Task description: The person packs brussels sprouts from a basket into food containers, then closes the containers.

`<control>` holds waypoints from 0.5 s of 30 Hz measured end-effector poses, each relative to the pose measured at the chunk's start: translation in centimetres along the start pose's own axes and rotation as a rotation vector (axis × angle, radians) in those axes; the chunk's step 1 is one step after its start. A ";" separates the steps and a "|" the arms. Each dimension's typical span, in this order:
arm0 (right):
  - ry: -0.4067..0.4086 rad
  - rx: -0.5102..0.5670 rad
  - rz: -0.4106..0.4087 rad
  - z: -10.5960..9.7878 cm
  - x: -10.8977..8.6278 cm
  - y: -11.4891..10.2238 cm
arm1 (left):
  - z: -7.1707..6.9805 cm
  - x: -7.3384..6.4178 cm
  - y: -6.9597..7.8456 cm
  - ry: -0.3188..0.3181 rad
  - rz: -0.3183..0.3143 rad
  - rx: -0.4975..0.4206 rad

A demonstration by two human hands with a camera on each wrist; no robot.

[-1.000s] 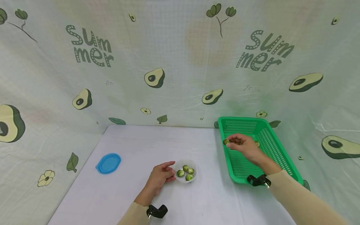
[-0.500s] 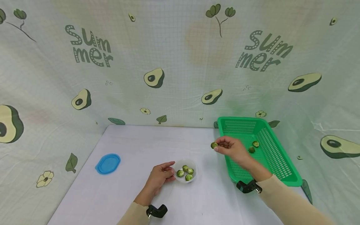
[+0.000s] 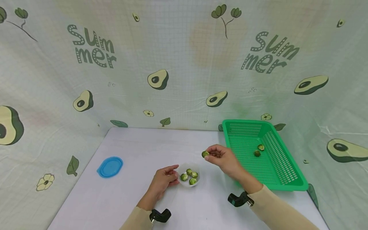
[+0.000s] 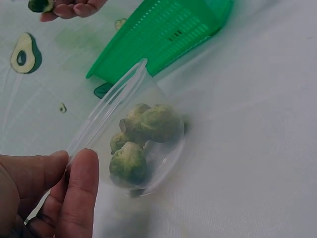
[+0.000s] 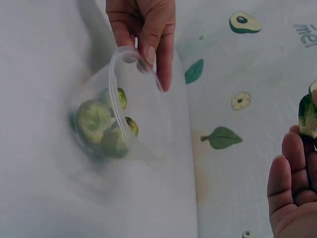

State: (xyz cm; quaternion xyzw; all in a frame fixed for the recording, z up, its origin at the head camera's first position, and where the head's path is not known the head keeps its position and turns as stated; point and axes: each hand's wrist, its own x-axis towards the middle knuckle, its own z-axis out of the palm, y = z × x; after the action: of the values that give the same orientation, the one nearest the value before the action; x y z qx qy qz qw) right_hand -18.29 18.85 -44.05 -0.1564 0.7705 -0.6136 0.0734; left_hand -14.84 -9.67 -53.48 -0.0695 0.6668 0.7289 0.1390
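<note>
My left hand (image 3: 162,181) pinches the rim of a clear round plastic bowl (image 4: 163,178) between thumb and fingers, as the left wrist view shows. Several Brussels sprouts (image 3: 193,181) sit inside the bowl, which stands on the white table. Up and to the right of the bowl, my right hand (image 3: 225,159) holds one more Brussels sprout (image 3: 205,154) at its fingertips, raised over the table. At the edge of the right wrist view that same sprout (image 5: 308,116) is partly cut off.
On the right stands a green perforated plastic basket (image 3: 263,175) with two Brussels sprouts (image 3: 260,147) on its floor. A blue lid (image 3: 110,167) lies at the left of the table. A printed cloth (image 3: 184,64) hangs behind.
My right hand has moved left with the sprout, from over the basket to near the bowl, uncovering the two sprouts in the basket. The left hand has stayed at the bowl.
</note>
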 end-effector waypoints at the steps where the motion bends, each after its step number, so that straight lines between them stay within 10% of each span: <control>1: 0.001 0.003 0.001 0.4 0.0 0.1 | 0.0 0.0 0.0 0.001 -0.002 -0.001; 15: 0.016 -0.045 0.029 4.9 -0.4 2.3 | 0.0 -0.1 0.1 0.008 -0.002 -0.004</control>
State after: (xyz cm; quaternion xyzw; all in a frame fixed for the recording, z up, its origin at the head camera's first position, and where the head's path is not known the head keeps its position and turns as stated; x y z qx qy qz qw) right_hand -16.76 14.88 -47.51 -0.1420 0.7868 -0.5962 0.0727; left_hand -14.78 -9.64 -53.38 -0.0733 0.6660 0.7296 0.1370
